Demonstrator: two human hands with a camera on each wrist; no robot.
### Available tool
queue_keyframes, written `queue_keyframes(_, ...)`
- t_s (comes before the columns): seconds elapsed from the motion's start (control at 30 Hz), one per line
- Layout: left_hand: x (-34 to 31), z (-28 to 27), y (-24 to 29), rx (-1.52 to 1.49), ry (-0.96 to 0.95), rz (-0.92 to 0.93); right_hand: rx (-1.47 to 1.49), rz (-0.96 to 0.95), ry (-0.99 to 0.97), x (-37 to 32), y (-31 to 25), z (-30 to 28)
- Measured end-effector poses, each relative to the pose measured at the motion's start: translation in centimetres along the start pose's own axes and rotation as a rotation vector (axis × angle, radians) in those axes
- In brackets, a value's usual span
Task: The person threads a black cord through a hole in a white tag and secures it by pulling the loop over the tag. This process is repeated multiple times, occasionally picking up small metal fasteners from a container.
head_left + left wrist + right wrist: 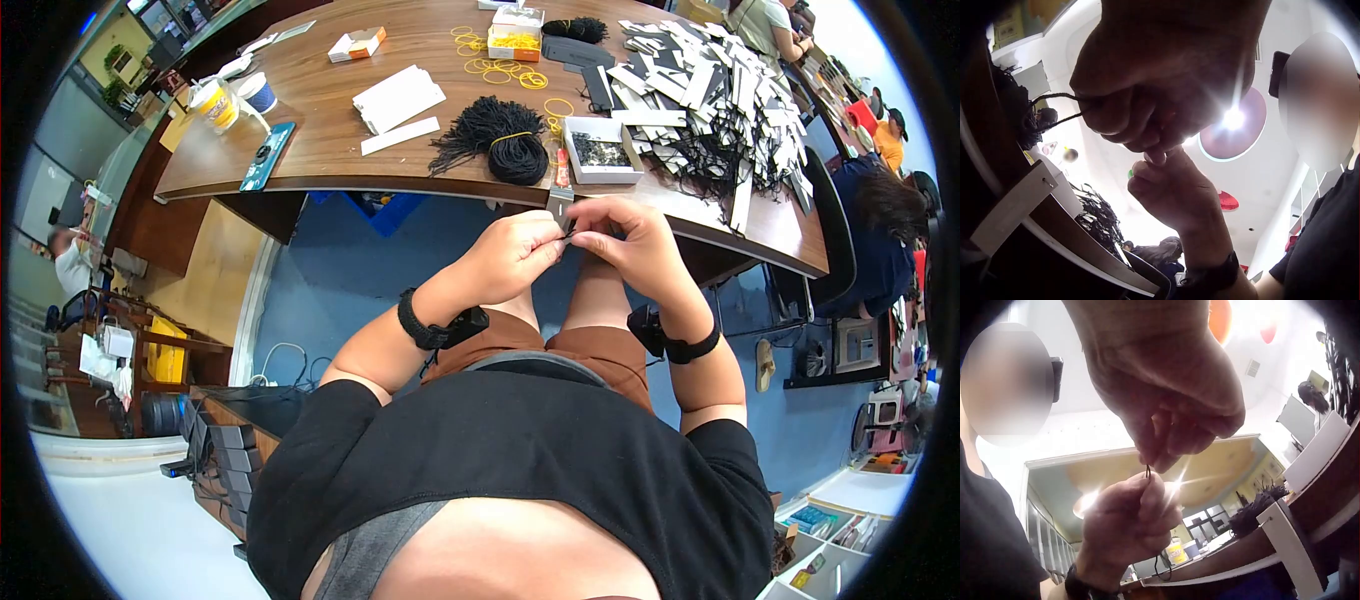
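Both hands meet just in front of the table edge. My left hand (515,252) has curled fingers pinching a thin black cord (1148,471); a loop of cord (1054,97) trails out of its far side in the left wrist view. Fingertips of my right hand (632,243) pinch the cord's other part, close against the left fingertips. Beyond the hands, a pale tag (1013,209) with a small hole sticks out over the table edge. A bundle of black cords (490,138) lies on the table behind the left hand.
On the table (310,130) are a stack of white tags (398,98), an open white box (603,150) of small black pieces, yellow rubber bands (505,72), a large pile of corded tags (700,95), a phone (268,157) and cups (257,93).
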State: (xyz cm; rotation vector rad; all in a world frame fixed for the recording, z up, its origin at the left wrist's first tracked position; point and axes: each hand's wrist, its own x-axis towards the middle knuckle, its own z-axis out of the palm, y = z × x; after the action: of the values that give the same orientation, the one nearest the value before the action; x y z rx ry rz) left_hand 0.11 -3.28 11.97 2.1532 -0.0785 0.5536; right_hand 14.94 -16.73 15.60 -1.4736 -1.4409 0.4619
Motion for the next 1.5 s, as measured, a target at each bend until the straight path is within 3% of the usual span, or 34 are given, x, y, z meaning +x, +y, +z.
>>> queue_keyframes(0.27,0.1,0.0,0.0,-0.041,0.014,-0.026,-0.156,0.011,-0.034,0.2,0.0,-0.1)
queue_keyframes(0.37,0.1,-0.2,0.2,-0.027,0.028,-0.023,0.085,0.263,-0.004,0.0,-0.1,0.1)
queue_keyframes(0.47,0.0,-0.4,0.3,-0.063,0.039,-0.052,0.263,0.330,-0.010,-0.5,1.2,0.3)
queue_keyframes(0.57,0.0,-0.5,0.3,-0.084,0.041,-0.076,0.377,0.311,0.032,-0.9,1.7,0.4)
queue_keyframes(0.67,0.0,-0.4,-0.1,-0.079,0.043,-0.057,0.017,0.070,0.161,-1.3,0.4,0.9)
queue_keyframes(0.77,0.0,-0.4,-0.1,-0.056,0.042,-0.027,-0.176,-0.060,0.102,-1.3,-0.3,0.4)
queue_keyframes(0.9,0.1,-0.6,-0.2,0.017,0.024,0.002,-0.199,0.046,0.044,-1.0,-0.8,0.8)
queue_keyframes(1.1,0.0,-0.2,0.0,-0.035,0.065,-0.013,0.039,0.165,0.083,-1.0,-0.2,1.0)
queue_keyframes(1.2,0.0,-0.1,0.0,0.028,0.102,-0.053,-0.125,0.069,0.196,-1.1,0.3,0.9)
queue_keyframes(1.3,-0.3,0.0,-1.9,0.027,0.152,-0.147,-0.531,-0.442,0.252,-0.8,1.8,0.5)
queue_keyframes(1.33,-0.4,0.3,-2.5,-0.013,0.241,-0.145,-0.587,-0.501,0.243,-1.1,2.5,0.6)
queue_keyframes(1.43,-0.7,0.6,-3.1,-0.645,0.208,-0.628,-0.698,-0.635,0.210,-2.1,3.3,1.1)
queue_keyframes(1.47,-0.8,0.4,-3.0,-1.008,0.212,-0.653,-0.688,-0.657,0.196,-2.4,3.8,1.5)
queue_keyframes(1.5,-0.9,0.5,-2.9,-1.146,0.208,-0.691,-0.700,-0.670,0.193,-2.7,4.0,2.0)
